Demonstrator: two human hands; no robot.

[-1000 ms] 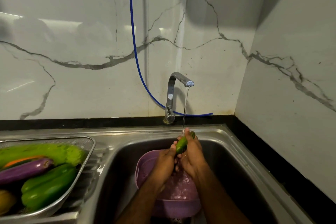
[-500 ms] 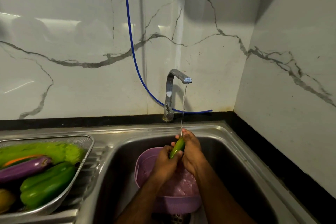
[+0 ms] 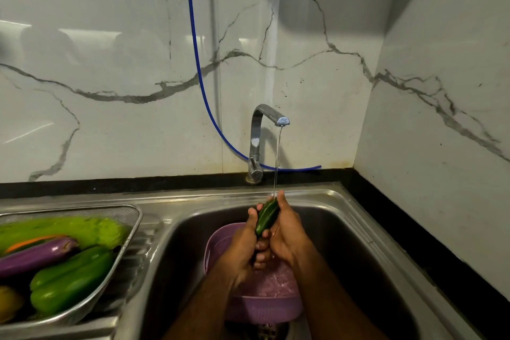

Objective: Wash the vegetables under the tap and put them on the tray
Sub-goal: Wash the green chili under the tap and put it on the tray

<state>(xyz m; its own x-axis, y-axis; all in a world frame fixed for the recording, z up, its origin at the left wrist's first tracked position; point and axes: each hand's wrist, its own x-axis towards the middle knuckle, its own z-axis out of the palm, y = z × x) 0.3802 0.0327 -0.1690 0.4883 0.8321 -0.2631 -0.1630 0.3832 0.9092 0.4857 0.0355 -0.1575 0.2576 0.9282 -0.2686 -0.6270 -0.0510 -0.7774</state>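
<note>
We hold a small green cucumber [image 3: 267, 216] under the tap [image 3: 269, 116] stream, left hand [image 3: 242, 246] and right hand [image 3: 288, 232] both curled around it over the sink [image 3: 358, 229]. Wet skin could slip from our grip.

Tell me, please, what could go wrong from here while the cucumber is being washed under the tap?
The wet cucumber, held between the left hand and right hand, could slip down into the purple colander or the sink. The metal tray already looks heaped with vegetables, so one more placed there might roll off.
</note>
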